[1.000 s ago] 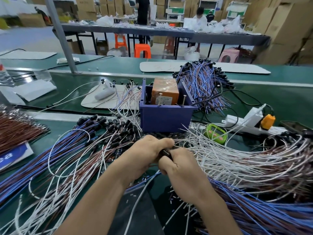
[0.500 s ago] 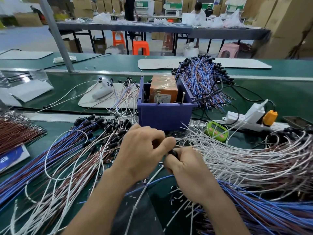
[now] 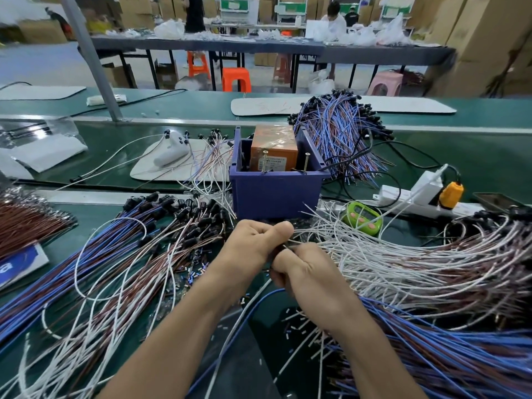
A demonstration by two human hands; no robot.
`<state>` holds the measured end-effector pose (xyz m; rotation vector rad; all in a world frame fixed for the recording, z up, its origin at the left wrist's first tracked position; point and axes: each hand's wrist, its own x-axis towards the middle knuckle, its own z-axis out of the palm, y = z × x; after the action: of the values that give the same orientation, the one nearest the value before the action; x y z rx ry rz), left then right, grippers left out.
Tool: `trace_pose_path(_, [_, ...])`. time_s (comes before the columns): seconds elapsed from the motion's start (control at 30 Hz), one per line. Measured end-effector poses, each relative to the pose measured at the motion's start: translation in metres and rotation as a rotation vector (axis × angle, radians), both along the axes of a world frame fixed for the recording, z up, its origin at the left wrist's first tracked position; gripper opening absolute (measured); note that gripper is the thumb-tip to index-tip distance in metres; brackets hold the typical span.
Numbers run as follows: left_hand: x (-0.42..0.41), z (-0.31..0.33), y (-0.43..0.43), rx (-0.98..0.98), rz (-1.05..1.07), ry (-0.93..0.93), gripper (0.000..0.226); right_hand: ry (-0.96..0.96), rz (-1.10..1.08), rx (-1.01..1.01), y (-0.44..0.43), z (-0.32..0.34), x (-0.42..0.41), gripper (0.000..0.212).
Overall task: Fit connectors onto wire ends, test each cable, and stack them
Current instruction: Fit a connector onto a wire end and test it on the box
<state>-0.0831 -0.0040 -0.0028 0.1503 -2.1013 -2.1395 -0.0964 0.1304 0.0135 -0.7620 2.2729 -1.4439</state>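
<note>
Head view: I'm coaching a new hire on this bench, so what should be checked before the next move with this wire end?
1. Grip: left hand and right hand meet, fingers curled on the work: ok.
2. Black connector shows between the hands; whether it is fully seated: cannot tell.
3. White wire trails down from the hands: ok.
4. Orange box sits in the blue bin just beyond the hands, within reach for testing: ok.
5. Pile of connector-tipped cables lies to the left for stacking: ok.
</note>
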Motion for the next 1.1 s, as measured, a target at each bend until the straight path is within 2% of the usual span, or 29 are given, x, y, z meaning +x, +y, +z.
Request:
trace_pose_path(0.1, [-0.001, 0.001, 0.004, 0.098, -0.02, -0.043, 0.049, 0.005, 0.003, -0.027, 0.0, -0.001, 0.001, 0.03])
trace_pose_path(0.17, [-0.001, 0.002, 0.006, 0.097, 0.008, -0.023, 0.054, -0.004, -0.006, -0.061, 0.0, -0.003, -0.001, 0.033])
trace_pose_path(0.23, [-0.001, 0.002, 0.004, -0.093, 0.088, 0.063, 0.062, -0.027, -0.007, -0.082, 0.0, -0.004, -0.003, 0.033])
trace_pose_path(0.33, [0.002, 0.007, -0.004, -0.432, 0.178, 0.216, 0.058, -0.051, 0.026, -0.073, -0.002, -0.007, -0.005, 0.031])
trace_pose_path(0.4, [0.004, 0.01, -0.008, -0.562, 0.21, 0.276, 0.055, -0.065, 0.048, -0.067, -0.005, -0.008, -0.006, 0.032])
trace_pose_path(0.47, [0.003, 0.011, -0.012, -0.606, 0.218, 0.275, 0.055, -0.056, 0.05, -0.07, -0.008, -0.009, -0.007, 0.035])
trace_pose_path(0.53, [0.0, 0.009, -0.014, -0.516, 0.187, 0.201, 0.058, -0.036, 0.042, -0.084, -0.009, -0.009, -0.006, 0.034])
trace_pose_path(0.63, [-0.004, 0.004, -0.012, -0.22, 0.105, 0.028, 0.062, -0.007, 0.028, -0.099, -0.009, -0.009, -0.006, 0.032])
trace_pose_path(0.77, [-0.005, 0.001, -0.004, 0.044, 0.025, -0.098, 0.054, -0.039, 0.005, -0.127, -0.006, -0.011, -0.005, 0.028])
trace_pose_path(0.83, [-0.006, 0.002, -0.003, 0.099, -0.003, -0.129, 0.05, -0.069, 0.007, -0.14, -0.005, -0.011, -0.004, 0.025])
trace_pose_path(0.9, [-0.007, 0.001, -0.004, 0.008, 0.026, -0.097, 0.054, -0.09, 0.004, -0.143, -0.006, -0.012, -0.004, 0.025])
trace_pose_path(1.0, [-0.004, 0.007, -0.014, -0.302, 0.17, 0.056, 0.06, -0.105, -0.003, -0.129, -0.006, -0.014, -0.005, 0.024])
trace_pose_path(1.1, [-0.002, 0.013, -0.038, -0.433, 0.307, 0.125, 0.06, -0.144, 0.002, -0.122, -0.003, -0.015, -0.005, 0.022])
